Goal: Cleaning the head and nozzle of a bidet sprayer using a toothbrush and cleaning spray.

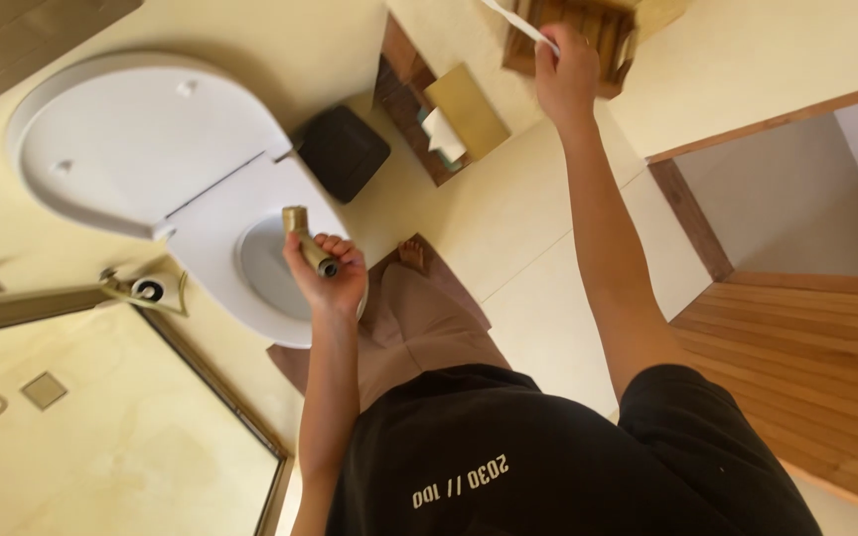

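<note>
A brass spray handle [306, 241] is being gripped in the closed left hand [328, 273] over the near rim of the open toilet bowl [268, 266], whose lid [131, 139] is raised. Farther off, a white paper strip [518, 22] is being pinched by the right hand [565, 71] at the wooden wall holder [588, 30]; the strip is judged not yet torn off.

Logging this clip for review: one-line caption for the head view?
Left hand holds a brass spray nozzle over the open toilet; right hand pulls white paper at the wall.
</note>
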